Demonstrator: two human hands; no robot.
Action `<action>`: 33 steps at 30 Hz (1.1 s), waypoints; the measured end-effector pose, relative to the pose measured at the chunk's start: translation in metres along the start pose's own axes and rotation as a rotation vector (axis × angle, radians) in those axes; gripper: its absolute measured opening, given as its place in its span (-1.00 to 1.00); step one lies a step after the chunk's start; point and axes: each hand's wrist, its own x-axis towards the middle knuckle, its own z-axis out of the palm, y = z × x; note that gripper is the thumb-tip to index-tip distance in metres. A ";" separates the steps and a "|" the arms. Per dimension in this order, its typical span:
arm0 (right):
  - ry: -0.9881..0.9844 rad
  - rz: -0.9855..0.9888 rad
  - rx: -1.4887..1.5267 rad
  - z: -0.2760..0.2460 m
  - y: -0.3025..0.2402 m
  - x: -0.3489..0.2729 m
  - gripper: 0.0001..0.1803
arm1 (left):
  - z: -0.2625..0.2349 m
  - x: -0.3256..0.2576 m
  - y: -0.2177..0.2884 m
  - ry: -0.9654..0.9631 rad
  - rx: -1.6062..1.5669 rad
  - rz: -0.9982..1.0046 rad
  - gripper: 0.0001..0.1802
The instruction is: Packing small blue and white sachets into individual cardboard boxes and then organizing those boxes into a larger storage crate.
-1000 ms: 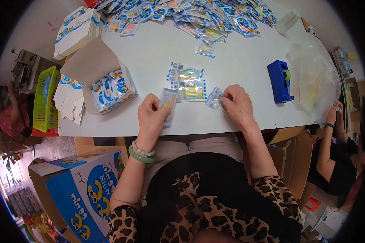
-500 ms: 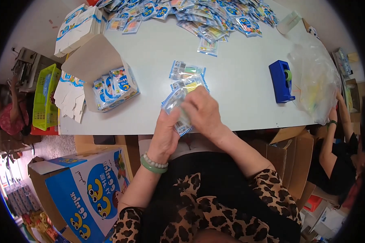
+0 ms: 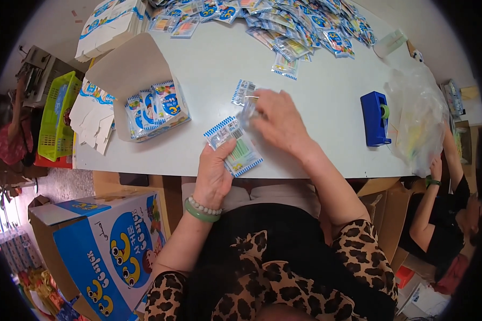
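Observation:
My left hand (image 3: 213,174) is closed on a small snack packet (image 3: 240,152), its thumb lying across the clear side, where striped coloured contents show. Just beyond it, my right hand (image 3: 281,122) is bent over a second packet (image 3: 247,114), which its fingers grip; they are slightly blurred and cover most of it. A further packet (image 3: 243,91) lies flat on the white table beyond those fingers. To the left stands an open white carton (image 3: 128,61), flap raised, with several blue-and-white packets (image 3: 167,101) upright inside.
A heap of packets (image 3: 300,27) covers the far side. Flattened cartons (image 3: 110,27) are stacked far left. A blue tape dispenser (image 3: 374,120) and a clear plastic bag (image 3: 416,112) lie right, near another person's arm (image 3: 426,211). A large printed box (image 3: 110,251) stands below left.
My right hand has moved away from the left one to the packet beyond. The packet in my left hand now shows more fully. The view has shifted slightly.

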 end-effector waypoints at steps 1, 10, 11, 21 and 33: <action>-0.002 0.001 0.000 0.003 0.005 0.005 -0.61 | 0.002 -0.001 0.000 0.018 -0.003 -0.006 -0.63; -0.108 0.556 0.037 -0.010 0.005 0.037 -0.52 | 0.002 0.000 0.002 0.046 -0.033 0.014 -0.68; -0.106 0.556 0.034 -0.011 0.015 0.029 -0.52 | 0.004 0.001 0.001 0.042 -0.035 0.014 -0.68; -0.009 0.409 0.759 0.022 -0.021 -0.016 -0.67 | 0.023 0.016 0.001 -0.058 -0.131 0.071 -0.67; 0.145 0.174 0.033 -0.033 0.046 0.083 -0.56 | -0.002 0.031 0.012 0.019 0.044 0.009 -0.66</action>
